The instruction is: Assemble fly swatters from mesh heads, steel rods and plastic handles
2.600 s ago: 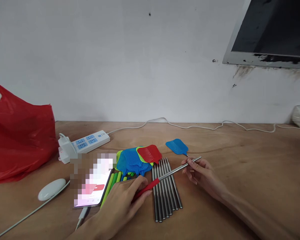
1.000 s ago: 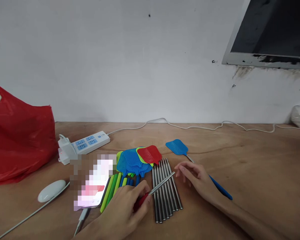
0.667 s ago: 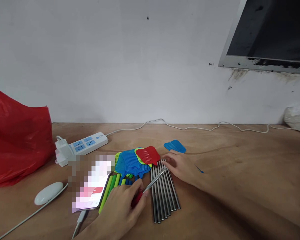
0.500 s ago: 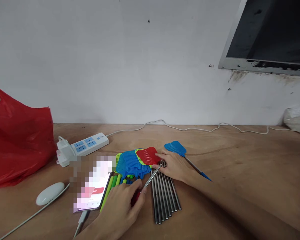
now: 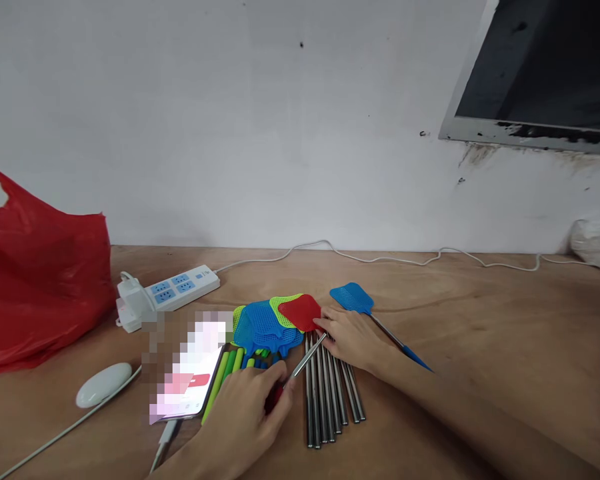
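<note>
My left hand (image 5: 245,407) is closed around the red handle of a metal rod (image 5: 307,358), which points up and right. My right hand (image 5: 355,340) pinches the lower right edge of a red fly swatter head (image 5: 300,312), and the rod's tip is close to its fingers. Under the red head lies a pile of blue swatter heads (image 5: 263,320) and yellow-green ones. Several bare metal rods (image 5: 325,407) lie side by side below my right hand. Green and yellow handle tubes (image 5: 225,367) are partly hidden behind my left hand. A blue fly swatter (image 5: 351,297) with its rod and handle lies beyond my right hand.
A lit phone (image 5: 200,367), partly pixelated, lies left of the handles with a cable plugged in. Farther left are a white power strip (image 5: 200,283), a white oval device (image 5: 104,385) and a red plastic bag (image 5: 45,287). A white cord runs along the wall.
The red swatter head has shifted slightly right and tilted in my right hand. The rod's tip has moved a little to the right, and some loose rods have spread slightly.
</note>
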Demonstrator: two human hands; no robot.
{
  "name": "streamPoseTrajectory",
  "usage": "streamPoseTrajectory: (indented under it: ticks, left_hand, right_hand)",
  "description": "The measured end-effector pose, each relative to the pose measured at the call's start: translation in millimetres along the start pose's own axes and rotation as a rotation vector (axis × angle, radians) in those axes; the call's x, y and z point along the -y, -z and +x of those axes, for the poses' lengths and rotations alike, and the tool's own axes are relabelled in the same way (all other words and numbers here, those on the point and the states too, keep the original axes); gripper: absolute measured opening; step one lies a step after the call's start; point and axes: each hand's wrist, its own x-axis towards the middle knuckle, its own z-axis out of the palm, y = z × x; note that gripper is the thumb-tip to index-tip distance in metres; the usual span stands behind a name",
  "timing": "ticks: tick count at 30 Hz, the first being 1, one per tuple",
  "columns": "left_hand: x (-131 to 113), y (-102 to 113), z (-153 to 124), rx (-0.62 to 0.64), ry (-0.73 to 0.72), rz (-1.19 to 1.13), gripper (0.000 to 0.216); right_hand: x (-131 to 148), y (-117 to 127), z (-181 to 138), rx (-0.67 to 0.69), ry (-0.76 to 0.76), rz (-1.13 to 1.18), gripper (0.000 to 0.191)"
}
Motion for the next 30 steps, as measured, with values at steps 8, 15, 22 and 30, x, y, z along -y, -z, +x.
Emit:
streamPoseTrajectory:
  ticks: [8, 15, 22, 30]
  left_hand:
    - [2, 1, 0, -0.01, 0.002, 0.012, 0.034]
    - [2, 1, 1, -0.014, -0.013, 0.008, 0.034]
    - [2, -3, -1, 0.0, -0.049, 0.018, 0.035]
    - [-1, 1, -3, 0.027, -0.098, 0.019, 0.031]
  right_hand:
    - [-14, 0, -7, -0.304, -0.138, 0.388, 0.014]
    - [-20, 1, -26, -0.595, -0.436, 0.997, 0.039]
    - [1, 3, -47, -0.436, -0.627, 1.774, 0.028]
    - [15, 4, -52, -0.417, -0.663, 1.889, 0.021]
